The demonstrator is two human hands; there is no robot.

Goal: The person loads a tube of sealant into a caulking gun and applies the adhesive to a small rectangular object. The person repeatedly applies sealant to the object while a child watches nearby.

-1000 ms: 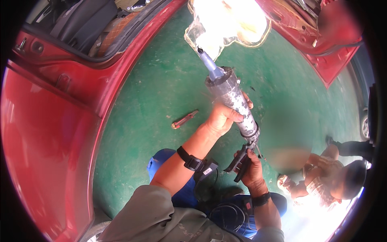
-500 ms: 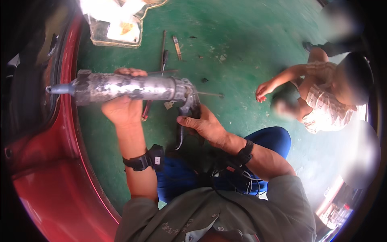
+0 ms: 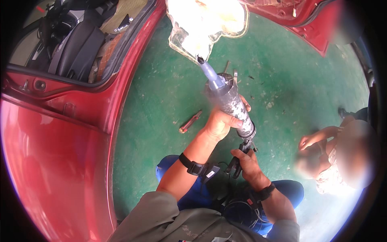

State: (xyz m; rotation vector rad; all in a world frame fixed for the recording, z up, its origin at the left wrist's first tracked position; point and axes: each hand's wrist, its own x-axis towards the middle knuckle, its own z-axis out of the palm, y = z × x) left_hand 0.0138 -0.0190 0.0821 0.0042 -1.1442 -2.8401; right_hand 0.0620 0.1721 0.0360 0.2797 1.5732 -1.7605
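Caulking gun (image 3: 233, 103) is held diagonally over the green floor (image 3: 278, 76), in front of the person, with its tapered nozzle (image 3: 211, 74) directed away from the body and its handle (image 3: 235, 167) toward the knees. Left hand (image 3: 220, 123) grips the worn metal barrel: the thumb lies across the upper side and fingertips show at the far edge. This placement probably carries the forward weight and steadies the nozzle. Right hand (image 3: 250, 164) closes on the handle behind the barrel, thumb on top; the remaining fingers are largely hidden, so whether they press the trigger cannot be told. Such a two-point hold likely separates support from control.

Nozzle tip overlaps the edge of a clear, glare-washed object (image 3: 207, 24) in view; contact cannot be confirmed. Red-handled tool (image 3: 190, 122) lies on the floor left of the barrel, apart from both hands, apparently within easy reach. Red car body (image 3: 56, 149) stands at the left. A co-worker's hand (image 3: 308, 141) is at the right, well apart from the gun.
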